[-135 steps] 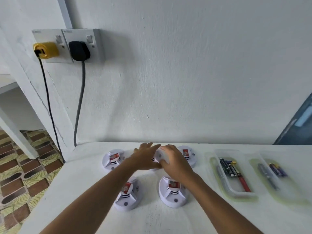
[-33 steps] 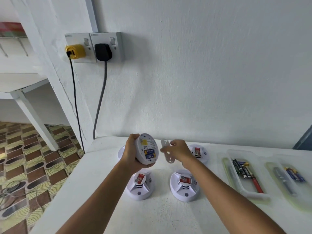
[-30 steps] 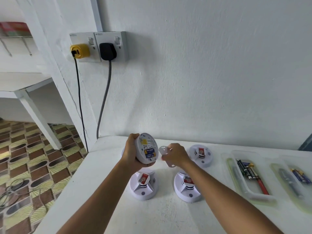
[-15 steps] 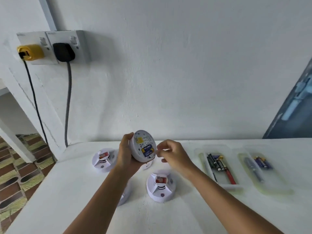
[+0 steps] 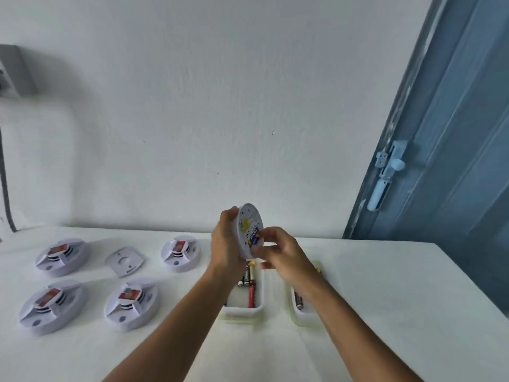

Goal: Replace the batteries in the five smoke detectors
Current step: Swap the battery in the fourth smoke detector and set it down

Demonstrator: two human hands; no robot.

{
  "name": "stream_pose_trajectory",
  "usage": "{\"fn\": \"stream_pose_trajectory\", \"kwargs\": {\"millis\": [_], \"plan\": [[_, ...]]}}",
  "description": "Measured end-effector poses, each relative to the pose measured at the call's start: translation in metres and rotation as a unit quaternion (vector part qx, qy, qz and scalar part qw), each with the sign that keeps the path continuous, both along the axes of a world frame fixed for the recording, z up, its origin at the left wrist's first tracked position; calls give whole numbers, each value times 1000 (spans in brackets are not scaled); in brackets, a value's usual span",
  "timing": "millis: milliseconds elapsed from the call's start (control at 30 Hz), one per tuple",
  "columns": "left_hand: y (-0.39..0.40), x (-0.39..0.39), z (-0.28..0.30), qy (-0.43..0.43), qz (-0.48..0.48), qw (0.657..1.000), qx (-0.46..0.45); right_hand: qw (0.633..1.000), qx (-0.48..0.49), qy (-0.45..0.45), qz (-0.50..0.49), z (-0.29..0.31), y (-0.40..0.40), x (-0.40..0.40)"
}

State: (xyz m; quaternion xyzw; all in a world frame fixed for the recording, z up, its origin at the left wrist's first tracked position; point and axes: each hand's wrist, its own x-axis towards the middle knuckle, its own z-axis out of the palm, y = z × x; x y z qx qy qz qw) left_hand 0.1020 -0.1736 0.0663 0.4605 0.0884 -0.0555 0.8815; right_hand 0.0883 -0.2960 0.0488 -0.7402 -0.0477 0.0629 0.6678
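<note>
My left hand grips a white smoke detector, lifted above the table with its back facing right. In its back sits a blue and yellow battery, and the fingertips of my right hand pinch at it. Several more detectors lie face up on the white table at the left: one at the far back, one nearer the middle, two in front. A loose white mounting plate lies between the back pair.
Under my wrists stand two clear trays: the left tray holds several batteries and a red-handled tool, the right tray holds a dark battery. A blue door with a bolt is at the right. A grey cable hangs at the far left.
My view swung right. Both hands carried the detector rightwards to above the trays. The mounting plate left my right hand and lies on the table; my right fingers now pinch the battery.
</note>
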Motion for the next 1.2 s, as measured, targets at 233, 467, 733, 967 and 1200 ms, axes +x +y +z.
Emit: {"fn": "stream_pose_trajectory", "kwargs": {"millis": [233, 467, 733, 967, 1200], "plan": [[-55, -2, 5, -49, 22, 997, 61, 992, 123, 21, 0, -3, -55, 6], [-77, -3, -3, -126, 36, 972, 196, 990, 36, -49, -128, -6, -68, 2], [-77, -2, -15, -132, 47, 957, 254, 959, 204, 40, -195, -18, -83, 7], [-66, -1, -18, -103, 44, 964, 243, 886, -462, 38, -16, -56, -83, 25], [-62, 2, -25, -60, 37, 973, 218, 923, -377, 76, -13, -53, -85, 21]]}}
